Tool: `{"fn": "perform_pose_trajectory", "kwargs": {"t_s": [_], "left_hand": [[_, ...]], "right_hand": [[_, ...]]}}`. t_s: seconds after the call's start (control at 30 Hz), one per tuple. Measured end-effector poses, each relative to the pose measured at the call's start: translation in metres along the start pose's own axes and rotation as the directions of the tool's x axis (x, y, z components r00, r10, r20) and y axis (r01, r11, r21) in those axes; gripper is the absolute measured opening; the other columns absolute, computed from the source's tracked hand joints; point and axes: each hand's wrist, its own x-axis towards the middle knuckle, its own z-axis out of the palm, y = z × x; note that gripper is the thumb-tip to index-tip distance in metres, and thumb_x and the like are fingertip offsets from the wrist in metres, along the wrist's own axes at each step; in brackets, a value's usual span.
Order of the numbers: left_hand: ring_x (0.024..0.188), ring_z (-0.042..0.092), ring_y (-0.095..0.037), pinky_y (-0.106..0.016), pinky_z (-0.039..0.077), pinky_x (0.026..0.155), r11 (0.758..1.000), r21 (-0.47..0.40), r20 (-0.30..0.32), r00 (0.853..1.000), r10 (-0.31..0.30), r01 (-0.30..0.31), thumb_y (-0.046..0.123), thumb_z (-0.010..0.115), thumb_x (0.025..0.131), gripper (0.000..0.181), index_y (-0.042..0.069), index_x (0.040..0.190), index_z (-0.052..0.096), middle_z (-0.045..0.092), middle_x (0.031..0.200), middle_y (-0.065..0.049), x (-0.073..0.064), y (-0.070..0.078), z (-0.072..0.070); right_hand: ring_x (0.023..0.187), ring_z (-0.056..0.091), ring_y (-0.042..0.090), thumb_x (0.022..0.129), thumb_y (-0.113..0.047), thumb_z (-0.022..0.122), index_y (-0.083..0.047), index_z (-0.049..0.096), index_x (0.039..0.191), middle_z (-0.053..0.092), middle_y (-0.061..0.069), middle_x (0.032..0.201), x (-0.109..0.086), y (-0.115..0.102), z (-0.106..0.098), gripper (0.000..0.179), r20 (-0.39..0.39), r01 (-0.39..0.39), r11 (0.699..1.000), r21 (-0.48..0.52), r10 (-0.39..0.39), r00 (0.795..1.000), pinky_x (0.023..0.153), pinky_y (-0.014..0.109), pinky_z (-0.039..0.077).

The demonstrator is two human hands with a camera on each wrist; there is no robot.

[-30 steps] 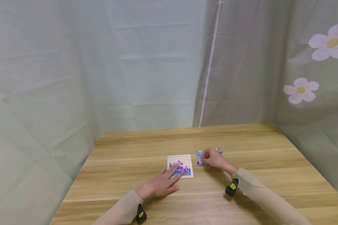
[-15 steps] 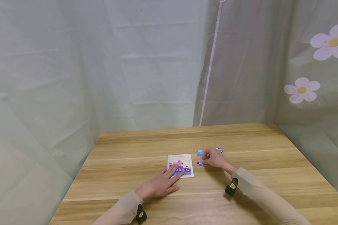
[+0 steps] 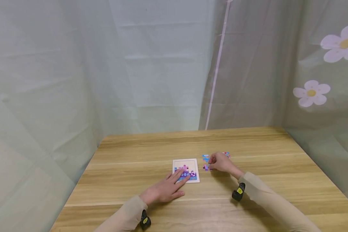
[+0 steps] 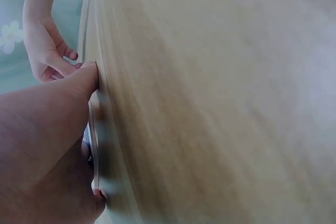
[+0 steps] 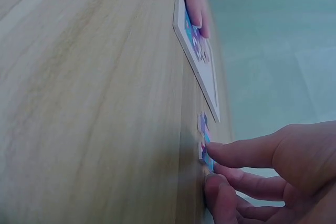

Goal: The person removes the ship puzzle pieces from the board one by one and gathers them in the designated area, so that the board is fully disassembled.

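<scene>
A square white-framed puzzle board (image 3: pixel 193 165) lies on the table, its lower part filled with a purple, pink and blue picture. My left hand (image 3: pixel 166 190) lies flat with its fingers spread over the board's lower left; they hide part of the picture. To the right of the board, my right hand (image 3: pixel 221 162) is down among loose jigsaw pieces. In the right wrist view its thumb and curled index finger pinch a small blue and purple jigsaw piece (image 5: pixel 205 153) at table level. More jigsaw pieces (image 3: pixel 205 158) lie just beyond the fingertips, and some are hidden under the hand.
The wooden table (image 3: pixel 127 180) reaches to pale sheeting (image 3: pixel 156 71) at the back and sides. A few more loose pieces (image 3: pixel 227 154) lie behind the right hand. Each wrist wears a black strapped camera (image 3: pixel 238 192).
My right fingers have shifted slightly at the loose pieces, and a piece seen beside them earlier is now mostly covered. The left hand stays on the board.
</scene>
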Motion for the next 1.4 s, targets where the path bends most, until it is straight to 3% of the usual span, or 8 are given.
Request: {"fn": "perform_pose_trajectory", "kwargs": {"t_s": [0.2, 0.47, 0.67, 0.93, 1.2, 1.4], "left_hand": [[0.152, 0.005, -0.027, -0.051, 0.02, 0.12, 1.0, -0.003, 0.007, 1.0, -0.016, 0.017, 0.048, 0.033, 0.103, 0.062, 0.025, 0.157, 0.013, 0.004, 0.164, -0.013, -0.001, 0.001, -0.001], [0.151, 0.008, -0.031, -0.052, 0.023, 0.118, 0.999, -0.015, -0.01, 1.0, -0.028, 0.028, 0.046, 0.036, 0.103, 0.061, 0.024, 0.156, 0.017, 0.007, 0.163, -0.018, -0.003, 0.004, -0.004], [0.15, 0.012, -0.036, -0.05, 0.024, 0.118, 0.999, -0.004, -0.022, 0.999, -0.048, 0.048, 0.046, 0.036, 0.103, 0.06, 0.025, 0.156, 0.019, 0.009, 0.161, -0.023, -0.004, 0.007, -0.003], [0.149, 0.011, -0.039, -0.05, 0.022, 0.119, 0.996, -0.052, -0.027, 0.997, -0.074, 0.073, 0.044, 0.039, 0.102, 0.059, 0.024, 0.155, 0.021, 0.008, 0.16, -0.028, -0.004, 0.01, -0.002], [0.148, 0.014, -0.041, -0.051, 0.024, 0.118, 0.997, -0.042, -0.036, 0.997, -0.066, 0.065, 0.043, 0.041, 0.102, 0.059, 0.022, 0.155, 0.024, 0.012, 0.158, -0.031, -0.005, 0.012, -0.005], [0.149, 0.013, -0.04, -0.05, 0.024, 0.118, 0.997, -0.035, -0.03, 0.997, -0.074, 0.073, 0.043, 0.041, 0.102, 0.059, 0.022, 0.155, 0.025, 0.012, 0.157, -0.031, -0.005, 0.013, -0.005]], "right_hand": [[0.066, 0.055, 0.013, 0.08, -0.006, 0.075, -0.005, 0.065, 0.079, 0.066, 0.004, 0.074, 0.0, -0.004, 0.001, 0.01, -0.023, 0.018, 1.0, -0.007, -0.018, 1.0, 0.059, 0.024, 0.044], [0.066, 0.058, 0.009, 0.081, -0.006, 0.072, -0.004, 0.066, 0.079, 0.067, 0.004, 0.074, 0.004, -0.009, 0.004, 0.007, -0.066, 0.12, 0.993, -0.009, -0.12, 0.991, 0.058, 0.021, 0.046], [0.069, 0.061, 0.009, 0.081, -0.006, 0.072, -0.006, 0.067, 0.079, 0.07, 0.003, 0.076, 0.006, -0.016, 0.009, 0.005, -0.08, 0.152, 0.988, -0.028, -0.154, 0.985, 0.061, 0.023, 0.049], [0.066, 0.056, 0.009, 0.082, -0.005, 0.065, -0.005, 0.068, 0.085, 0.067, 0.002, 0.076, 0.01, -0.023, 0.015, 0.004, -0.053, 0.137, 0.991, 0.015, -0.136, 0.989, 0.061, 0.023, 0.047], [0.062, 0.055, 0.009, 0.087, -0.002, 0.062, -0.001, 0.067, 0.089, 0.066, 0.006, 0.077, 0.016, -0.028, 0.026, 0.006, 0.017, 0.152, 0.985, 0.085, -0.154, 0.988, 0.054, 0.021, 0.047], [0.069, 0.054, 0.01, 0.087, -0.002, 0.063, -0.003, 0.068, 0.089, 0.066, 0.003, 0.08, 0.018, -0.036, 0.033, 0.005, 0.038, 0.163, 0.984, 0.075, -0.166, 0.985, 0.06, 0.021, 0.046]]}}
